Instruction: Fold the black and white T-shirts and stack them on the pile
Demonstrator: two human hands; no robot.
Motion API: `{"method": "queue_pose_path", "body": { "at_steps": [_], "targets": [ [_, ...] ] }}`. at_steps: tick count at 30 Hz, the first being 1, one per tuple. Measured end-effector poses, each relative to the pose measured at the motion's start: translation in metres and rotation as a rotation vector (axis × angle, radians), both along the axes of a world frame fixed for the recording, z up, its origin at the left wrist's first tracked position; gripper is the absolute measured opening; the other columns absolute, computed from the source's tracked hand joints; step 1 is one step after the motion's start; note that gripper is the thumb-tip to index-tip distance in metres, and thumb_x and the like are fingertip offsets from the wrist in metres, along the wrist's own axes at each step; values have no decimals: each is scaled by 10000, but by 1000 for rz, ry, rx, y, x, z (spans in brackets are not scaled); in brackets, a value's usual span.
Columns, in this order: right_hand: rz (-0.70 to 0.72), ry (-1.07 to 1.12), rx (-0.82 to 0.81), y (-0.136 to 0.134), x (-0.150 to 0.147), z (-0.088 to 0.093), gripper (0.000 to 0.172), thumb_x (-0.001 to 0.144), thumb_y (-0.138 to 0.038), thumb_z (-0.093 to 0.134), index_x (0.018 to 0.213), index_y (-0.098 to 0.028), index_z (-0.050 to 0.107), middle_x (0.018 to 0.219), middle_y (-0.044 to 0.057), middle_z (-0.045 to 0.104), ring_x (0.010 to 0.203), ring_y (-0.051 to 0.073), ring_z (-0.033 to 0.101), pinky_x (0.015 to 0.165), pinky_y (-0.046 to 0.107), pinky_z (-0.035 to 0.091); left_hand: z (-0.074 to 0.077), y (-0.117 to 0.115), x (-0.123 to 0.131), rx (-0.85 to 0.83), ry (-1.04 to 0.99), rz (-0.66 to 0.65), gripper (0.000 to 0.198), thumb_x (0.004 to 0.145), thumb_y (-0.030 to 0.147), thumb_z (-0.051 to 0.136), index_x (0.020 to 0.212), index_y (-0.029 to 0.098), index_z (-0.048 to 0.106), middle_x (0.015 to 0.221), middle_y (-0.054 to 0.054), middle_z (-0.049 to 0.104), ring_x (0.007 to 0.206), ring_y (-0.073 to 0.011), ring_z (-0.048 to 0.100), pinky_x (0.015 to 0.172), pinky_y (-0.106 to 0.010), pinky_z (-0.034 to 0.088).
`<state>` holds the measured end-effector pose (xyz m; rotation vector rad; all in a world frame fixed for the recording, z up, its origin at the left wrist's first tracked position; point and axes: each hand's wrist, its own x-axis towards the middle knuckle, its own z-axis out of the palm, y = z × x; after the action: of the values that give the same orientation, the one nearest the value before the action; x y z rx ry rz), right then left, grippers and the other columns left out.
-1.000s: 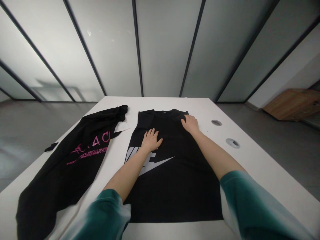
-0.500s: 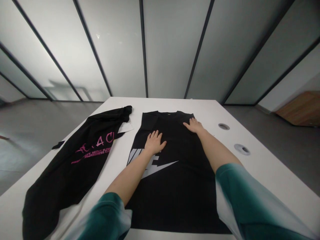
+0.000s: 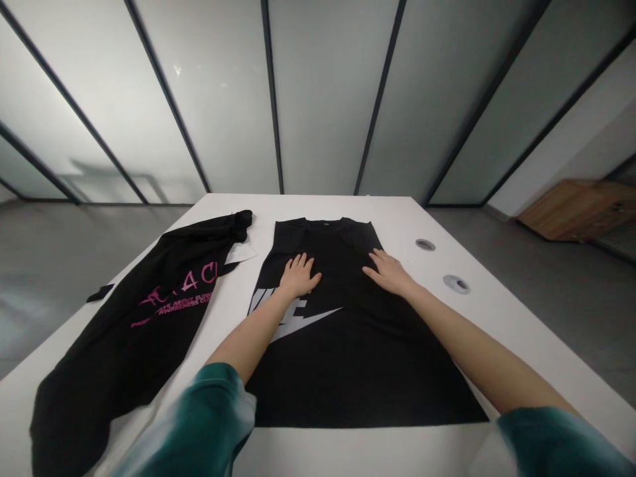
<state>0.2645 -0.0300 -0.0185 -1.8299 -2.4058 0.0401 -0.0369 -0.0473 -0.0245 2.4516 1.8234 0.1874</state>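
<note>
A black T-shirt (image 3: 368,371) with a pale grey printed logo is spread flat, its neckline toward the far end and its hem toward me. My left hand (image 3: 299,275) lies on its upper left part, just above the print, palm down with fingers spread. On the shirt's right side, below the shoulder, rests my right hand (image 3: 390,270), likewise flat with fingers apart. Neither hand grips the cloth. My left forearm covers part of the printed letters.
The shirt lies on a white table (image 3: 497,331) with two round cable grommets (image 3: 456,284) on the right. A black garment with pink lettering (image 3: 149,338) lies along the left side. Beyond stand frosted glass panels (image 3: 322,99) and a wooden cabinet (image 3: 571,209).
My right hand has moved down a little from the shirt's shoulder along its right side. My left hand stays at nearly the same spot. The view has turned slightly right.
</note>
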Motion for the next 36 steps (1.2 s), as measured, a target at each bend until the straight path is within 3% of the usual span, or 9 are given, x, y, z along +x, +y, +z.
{"method": "queue_pose_path", "body": {
  "at_steps": [5, 12, 17, 22, 25, 30, 36],
  "targets": [
    [-36, -36, -91, -35, -13, -18, 765, 946, -669, 268, 1527, -180, 360, 1612, 120, 282, 1494, 299, 215, 1195, 470, 213, 3, 11, -2, -18, 15, -18, 692, 964, 564, 308, 1515, 149, 363, 1607, -155, 283, 1488, -312, 228, 1187, -485, 207],
    [-89, -29, -119, -40, -22, -14, 793, 952, -676, 214, 1556, -168, 300, 1629, 122, 231, 1510, 287, 152, 1205, 458, 165, 5, 20, -12, -73, 25, -80, 670, 968, 562, 304, 1516, 178, 343, 1622, -137, 249, 1500, -276, 208, 1194, -460, 184],
    [-90, -39, -148, -44, -25, -8, 791, 969, -637, 219, 1563, -117, 266, 1637, 145, 180, 1513, 281, 135, 1206, 445, 155, 8, 19, -15, 25, -4, -65, 582, 936, 370, 389, 1452, 101, 391, 1561, -166, 365, 1448, -250, 316, 1164, -384, 257],
    [-91, -34, -138, -43, -27, -8, 782, 964, -654, 205, 1564, -156, 275, 1636, 132, 193, 1512, 274, 146, 1205, 451, 152, 15, 9, -11, 184, 24, 35, 357, 892, 335, 449, 1149, 131, 589, 1253, -168, 587, 1214, -304, 501, 1026, -415, 387],
    [-88, -40, -138, -41, -27, -8, 788, 963, -657, 195, 1564, -153, 273, 1636, 133, 193, 1512, 272, 147, 1205, 450, 150, 17, 5, -10, 150, 81, 18, 314, 905, 344, 437, 1086, 146, 600, 1152, -162, 610, 1141, -317, 525, 994, -444, 388],
    [-81, -37, -152, -40, -27, -8, 797, 961, -653, 196, 1565, -137, 261, 1637, 145, 177, 1512, 277, 140, 1204, 457, 151, 19, 2, -13, 111, 115, -26, 377, 949, 405, 400, 1156, 146, 578, 1204, -159, 592, 1175, -307, 510, 1009, -434, 379],
    [-72, 31, -143, -38, -27, -8, 752, 960, -605, 288, 1543, -130, 304, 1627, 155, 216, 1507, 284, 167, 1195, 471, 179, 39, -1, -27, -87, 72, -74, 477, 980, 477, 336, 1254, 164, 570, 1295, -125, 584, 1205, -261, 540, 998, -373, 423]
  ]
}}
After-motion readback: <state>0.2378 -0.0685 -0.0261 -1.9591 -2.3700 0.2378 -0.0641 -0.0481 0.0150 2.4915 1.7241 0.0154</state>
